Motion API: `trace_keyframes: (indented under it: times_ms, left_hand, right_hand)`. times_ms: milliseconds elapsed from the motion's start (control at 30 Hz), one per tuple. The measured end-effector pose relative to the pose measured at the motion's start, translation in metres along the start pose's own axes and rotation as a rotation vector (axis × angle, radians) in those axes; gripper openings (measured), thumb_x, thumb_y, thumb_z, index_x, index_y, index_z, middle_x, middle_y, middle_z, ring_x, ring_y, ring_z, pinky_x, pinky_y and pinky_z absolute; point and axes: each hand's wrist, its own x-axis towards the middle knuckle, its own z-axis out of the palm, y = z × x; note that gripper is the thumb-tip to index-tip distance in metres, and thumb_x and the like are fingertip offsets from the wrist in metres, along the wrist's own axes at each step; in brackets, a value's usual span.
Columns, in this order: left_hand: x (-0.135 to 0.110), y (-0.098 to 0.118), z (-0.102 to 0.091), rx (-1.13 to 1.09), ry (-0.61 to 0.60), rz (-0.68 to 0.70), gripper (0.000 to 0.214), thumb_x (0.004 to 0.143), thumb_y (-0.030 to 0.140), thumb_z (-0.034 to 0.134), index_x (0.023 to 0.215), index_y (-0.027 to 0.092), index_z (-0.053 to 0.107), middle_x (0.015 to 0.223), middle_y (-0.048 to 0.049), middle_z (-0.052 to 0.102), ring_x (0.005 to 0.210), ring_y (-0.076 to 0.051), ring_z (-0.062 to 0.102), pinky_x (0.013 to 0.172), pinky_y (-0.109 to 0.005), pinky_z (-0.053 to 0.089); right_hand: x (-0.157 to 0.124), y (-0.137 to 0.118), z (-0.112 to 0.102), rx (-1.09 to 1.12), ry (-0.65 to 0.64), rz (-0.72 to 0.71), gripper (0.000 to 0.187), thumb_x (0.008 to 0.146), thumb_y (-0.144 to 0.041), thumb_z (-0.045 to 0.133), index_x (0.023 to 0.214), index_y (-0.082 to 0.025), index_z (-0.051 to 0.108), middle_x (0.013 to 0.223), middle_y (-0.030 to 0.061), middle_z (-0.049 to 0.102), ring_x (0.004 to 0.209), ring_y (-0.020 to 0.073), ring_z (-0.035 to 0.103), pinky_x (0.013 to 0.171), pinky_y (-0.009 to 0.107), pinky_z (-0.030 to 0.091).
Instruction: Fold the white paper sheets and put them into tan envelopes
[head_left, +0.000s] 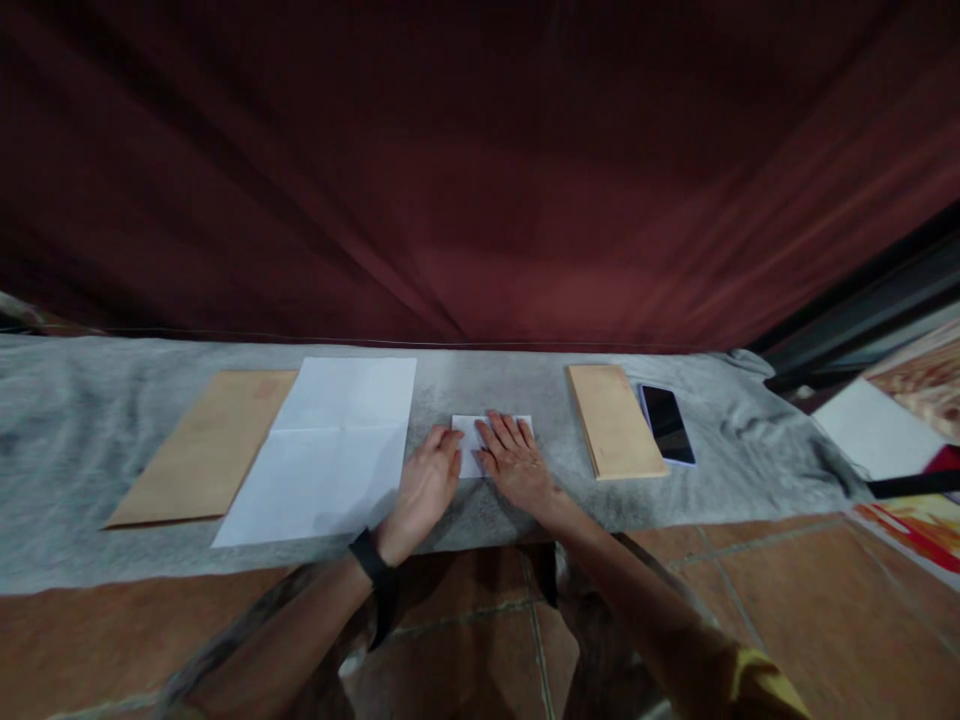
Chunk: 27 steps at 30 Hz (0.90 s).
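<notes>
A small folded sheet of white paper [466, 462] lies on the grey cloth in front of me. My right hand [514, 460] rests flat on it, palm down with the fingers spread, covering its right part. At the paper's left edge, my left hand [431, 480] has its fingers bent together, with fingertips and thumb on the edge. A dark band circles my left wrist. Left of my hands lies a large white sheet [337, 455], opened out with crease lines across it.
A brown envelope [199, 450] lies partly under the large sheet. To the right are a stack of tan envelopes [615, 420] and a phone [667, 425] with a dark screen. The grey cloth [757, 440] covers the surface; a dark red curtain [480, 200] hangs behind it.
</notes>
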Motion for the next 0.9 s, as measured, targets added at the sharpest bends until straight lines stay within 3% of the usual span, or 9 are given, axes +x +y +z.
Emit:
trace_keyframes:
  times_ms: [100, 167, 300, 467, 733, 900]
  left_hand:
    - [-0.008, 0.01, 0.006, 0.088, -0.004, 0.149, 0.039, 0.102, 0.03, 0.041, 0.133, 0.015, 0.059, 0.137, -0.0163, 0.062, 0.13, -0.03, 0.056, 0.113, -0.049, 0.045]
    - [-0.015, 0.014, 0.015, 0.106, -0.014, 0.23, 0.053, 0.103, 0.041, 0.041, 0.147, 0.012, 0.047, 0.151, -0.0186, 0.052, 0.143, -0.031, 0.045, 0.118, -0.05, 0.039]
    - [-0.029, 0.015, 0.031, 0.169, -0.019, 0.272, 0.077, 0.101, 0.057, 0.038, 0.157, 0.006, 0.029, 0.162, -0.0245, 0.036, 0.154, -0.034, 0.028, 0.123, -0.054, 0.031]
    - [-0.035, 0.014, 0.035, 0.232, -0.015, 0.26, 0.084, 0.1, 0.06, 0.038, 0.157, 0.0, 0.025, 0.163, -0.0274, 0.032, 0.156, -0.034, 0.022, 0.125, -0.053, 0.026]
    - [-0.035, 0.019, 0.035, 0.238, -0.066, 0.242, 0.089, 0.096, 0.065, 0.045, 0.156, 0.001, 0.029, 0.164, -0.0298, 0.027, 0.156, -0.038, 0.018, 0.124, -0.057, 0.024]
    - [-0.033, 0.027, 0.035, 0.257, -0.115, 0.236, 0.085, 0.097, 0.059, 0.044, 0.157, 0.001, 0.028, 0.165, -0.0272, 0.026, 0.157, -0.036, 0.015, 0.126, -0.058, 0.016]
  right_hand:
    - [-0.001, 0.001, 0.001, -0.011, -0.019, 0.0, 0.053, 0.107, -0.036, 0.039, 0.159, -0.023, 0.036, 0.167, 0.0071, 0.03, 0.154, 0.0272, 0.028, 0.126, 0.052, 0.021]
    - [-0.001, 0.003, 0.001, -0.018, -0.043, -0.013, 0.054, 0.107, -0.034, 0.039, 0.159, -0.023, 0.035, 0.167, 0.0072, 0.029, 0.155, 0.0275, 0.026, 0.126, 0.051, 0.02]
    - [0.0, 0.007, -0.001, -0.017, -0.071, -0.026, 0.054, 0.107, -0.034, 0.037, 0.159, -0.023, 0.035, 0.168, 0.007, 0.027, 0.155, 0.0278, 0.025, 0.126, 0.05, 0.019]
    - [0.0, 0.011, -0.006, -0.014, -0.077, -0.013, 0.054, 0.107, -0.041, 0.04, 0.158, -0.024, 0.038, 0.168, 0.0075, 0.027, 0.155, 0.0285, 0.024, 0.126, 0.051, 0.017]
    - [0.004, 0.021, -0.01, -0.002, -0.125, 0.043, 0.052, 0.109, -0.038, 0.034, 0.159, -0.026, 0.036, 0.169, 0.0062, 0.024, 0.155, 0.0276, 0.024, 0.126, 0.052, 0.019]
    - [0.005, 0.022, -0.01, -0.011, -0.14, 0.053, 0.054, 0.109, -0.041, 0.031, 0.161, -0.026, 0.033, 0.169, 0.0059, 0.023, 0.156, 0.0277, 0.022, 0.127, 0.051, 0.016]
